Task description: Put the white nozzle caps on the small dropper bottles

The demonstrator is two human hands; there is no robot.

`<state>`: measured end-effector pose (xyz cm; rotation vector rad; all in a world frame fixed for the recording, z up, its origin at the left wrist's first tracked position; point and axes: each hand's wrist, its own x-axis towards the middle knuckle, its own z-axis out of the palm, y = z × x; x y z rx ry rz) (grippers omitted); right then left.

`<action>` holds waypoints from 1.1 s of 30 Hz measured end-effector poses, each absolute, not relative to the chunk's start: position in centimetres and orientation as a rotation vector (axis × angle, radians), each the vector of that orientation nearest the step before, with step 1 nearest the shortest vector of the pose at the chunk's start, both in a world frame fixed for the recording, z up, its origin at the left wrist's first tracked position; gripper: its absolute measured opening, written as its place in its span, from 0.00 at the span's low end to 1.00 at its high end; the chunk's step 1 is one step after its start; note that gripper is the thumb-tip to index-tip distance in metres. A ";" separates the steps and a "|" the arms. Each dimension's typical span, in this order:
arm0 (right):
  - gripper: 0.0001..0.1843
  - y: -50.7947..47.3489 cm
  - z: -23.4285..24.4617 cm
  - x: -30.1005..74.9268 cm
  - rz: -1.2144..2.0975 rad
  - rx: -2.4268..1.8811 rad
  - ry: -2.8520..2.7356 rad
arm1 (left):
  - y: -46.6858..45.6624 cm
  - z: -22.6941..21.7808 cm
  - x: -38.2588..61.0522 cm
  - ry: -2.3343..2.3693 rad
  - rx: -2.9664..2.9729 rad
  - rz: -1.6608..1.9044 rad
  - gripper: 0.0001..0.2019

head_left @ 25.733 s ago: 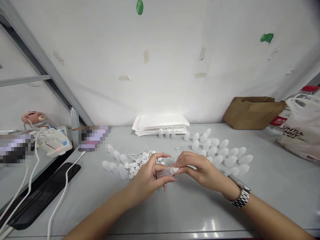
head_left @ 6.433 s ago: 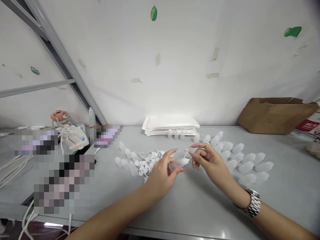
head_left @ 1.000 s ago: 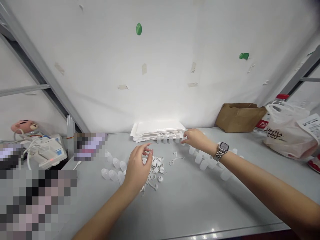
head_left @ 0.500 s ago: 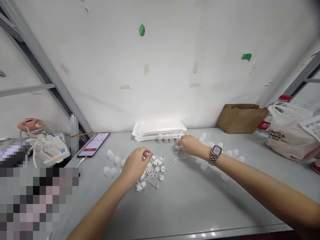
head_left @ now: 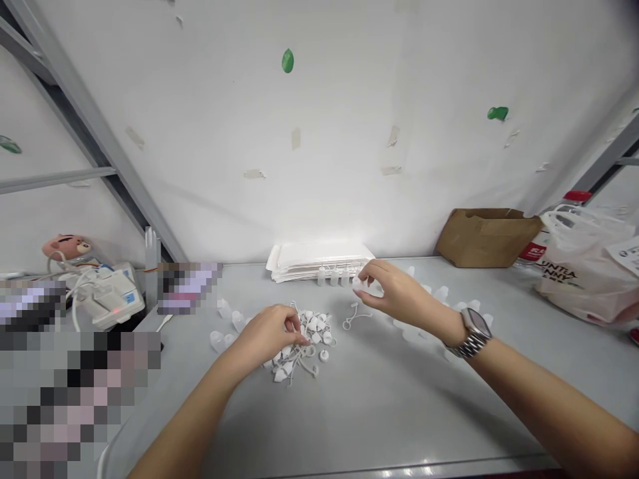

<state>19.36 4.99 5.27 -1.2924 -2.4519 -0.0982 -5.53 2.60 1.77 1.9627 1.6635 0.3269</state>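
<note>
- Left hand [head_left: 269,336]: one, bare, palm down at the near left side of the cap heap, thumb and fingers bent in towards it, fingertips among the parts; whether they close on a cap cannot be told.
- Right hand [head_left: 397,296]: one, bare, thumb and forefinger pinched on a small bottle; a watch [head_left: 475,330] with metal-link band at the wrist.
- Small bottle [head_left: 356,284]: one, translucent white, between the right hand's fingertips, in front of the right end of the upright row; partly covered by the fingers.
- Cap heap [head_left: 299,346]: white caps and looped straps, tangled, mid-bench.
- Single cap [head_left: 324,356]: white, just beside the heap, on its near right side.
- Loose strap [head_left: 354,317]: white, with ring, right of the heap, apart from it.
- Upright row [head_left: 334,276]: small capped bottles, standing before the envelopes.
- Envelopes [head_left: 319,256]: white, stacked flat against the wall.
- Left bottles [head_left: 238,321]: translucent, a small group left of the heap, partly behind the left hand.
- Right bottles [head_left: 441,293]: translucent, a group partly hidden by the right hand and forearm.
- Brown paper bag [head_left: 486,239]: far right of the bench [head_left: 389,399], next to a white plastic bag [head_left: 579,276].
</note>
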 end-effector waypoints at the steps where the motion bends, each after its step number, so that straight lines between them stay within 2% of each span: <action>1: 0.08 4.2 5.3 19.5 0.049 -1.248 -2.367 | 2.7 1.6 -5.5 1.656 1.972 0.341 0.12; 4: 0.07 2.3 4.0 19.4 0.424 -1.126 -2.228 | 2.8 1.2 -5.2 1.638 1.996 0.386 0.10; 11: 0.07 0.6 -1.1 17.4 0.929 -0.971 -2.021 | 2.5 0.4 -4.1 1.580 2.046 0.440 0.10; 19: 0.10 0.0 -1.4 17.1 1.449 -0.904 -1.620 | 2.3 0.6 -3.1 1.565 1.997 0.561 0.08; 25: 0.14 0.8 -1.7 17.1 1.530 -0.915 -1.488 | 2.4 1.3 -2.8 1.623 1.739 0.825 0.10; 33: 0.14 0.3 -3.0 17.6 1.365 -1.023 -1.721 | 1.7 0.5 -1.9 1.567 1.773 0.968 0.08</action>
